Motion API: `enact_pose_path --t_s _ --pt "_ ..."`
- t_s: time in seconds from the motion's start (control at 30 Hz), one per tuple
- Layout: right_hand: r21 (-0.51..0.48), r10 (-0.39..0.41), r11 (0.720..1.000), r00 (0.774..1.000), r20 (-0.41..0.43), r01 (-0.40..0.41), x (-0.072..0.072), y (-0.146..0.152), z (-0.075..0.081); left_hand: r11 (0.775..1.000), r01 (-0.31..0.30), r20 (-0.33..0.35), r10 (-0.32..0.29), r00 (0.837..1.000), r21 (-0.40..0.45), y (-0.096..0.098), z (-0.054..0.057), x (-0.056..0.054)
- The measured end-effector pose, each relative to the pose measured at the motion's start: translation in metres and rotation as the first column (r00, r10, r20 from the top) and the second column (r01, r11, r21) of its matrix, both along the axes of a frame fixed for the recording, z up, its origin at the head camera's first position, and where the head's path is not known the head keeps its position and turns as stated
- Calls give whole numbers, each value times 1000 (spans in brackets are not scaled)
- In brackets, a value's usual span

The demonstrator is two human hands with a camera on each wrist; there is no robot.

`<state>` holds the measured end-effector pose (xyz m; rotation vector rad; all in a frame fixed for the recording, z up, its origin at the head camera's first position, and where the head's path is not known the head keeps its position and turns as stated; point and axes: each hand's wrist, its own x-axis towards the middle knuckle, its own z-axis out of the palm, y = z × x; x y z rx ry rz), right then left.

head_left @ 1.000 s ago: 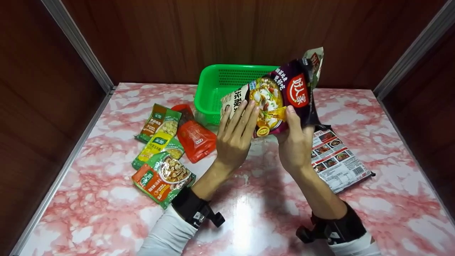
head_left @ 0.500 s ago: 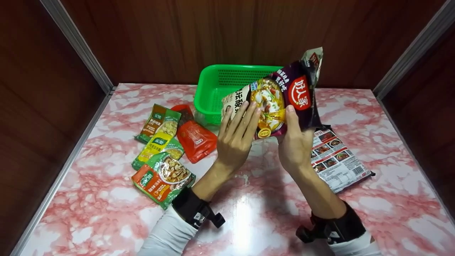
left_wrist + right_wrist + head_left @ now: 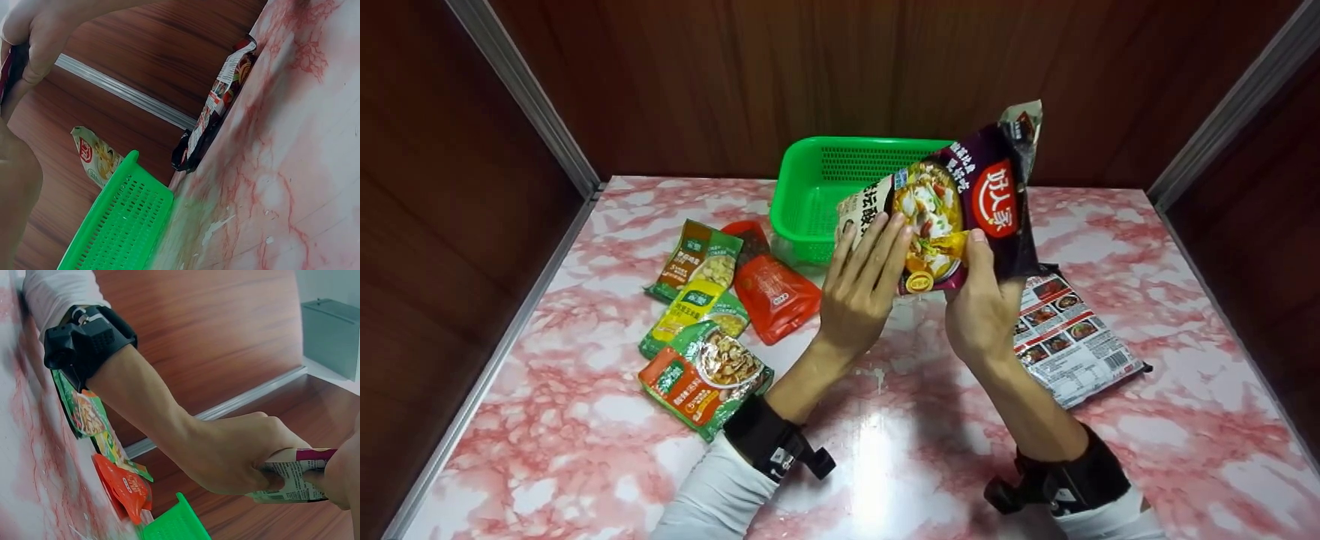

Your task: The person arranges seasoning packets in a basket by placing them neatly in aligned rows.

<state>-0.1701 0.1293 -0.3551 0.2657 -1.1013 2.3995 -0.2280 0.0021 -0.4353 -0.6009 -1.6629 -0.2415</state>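
Both hands hold a purple and cream seasoning packet (image 3: pixel 934 202) up, tilted, in front of the basket in the head view. My left hand (image 3: pixel 859 300) lies with fairly straight fingers across its front at the lower left; in the right wrist view that hand's thumb is under the packet (image 3: pixel 292 478), pinching it. My right hand (image 3: pixel 982 315) grips the lower right edge, thumb on the front and fingers hidden behind. Behind the held packet is a green perforated basket (image 3: pixel 795 187), partly covered. A cream packet (image 3: pixel 95 154) sticks up at its far end in the left wrist view.
Several green soup packets (image 3: pixel 705 375) lie overlapping on the left, beside a red pouch (image 3: pixel 772 289). At right, a white-backed packet (image 3: pixel 1072 337) lies flat, partly behind my right forearm. Wooden panels (image 3: pixel 840 82) enclose the marbled table (image 3: pixel 585 465).
The held packet has shifted slightly rightward and turned a little, with my left hand moving along with it. My right hand barely moves. Everything on the table stays put.
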Motion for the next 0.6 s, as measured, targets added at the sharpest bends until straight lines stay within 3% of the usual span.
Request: enact_pose_path --t_s 0.17,0.33,0.47,0.6 --pt "-7 -14 1000 999 -30 14 -1 2 -1 999 42 70 -40 997 -29 0 -1 1" --pt "-16 -36 999 999 -26 35 -5 4 0 988 134 194 -116 974 -80 -4 0 -1" --pt "-28 -58 998 998 -22 58 -8 7 1 964 252 283 -218 934 -88 -13 4 -6" --pt "-39 -110 993 994 -6 110 -12 10 3 934 358 364 -334 869 1 -23 8 -13"
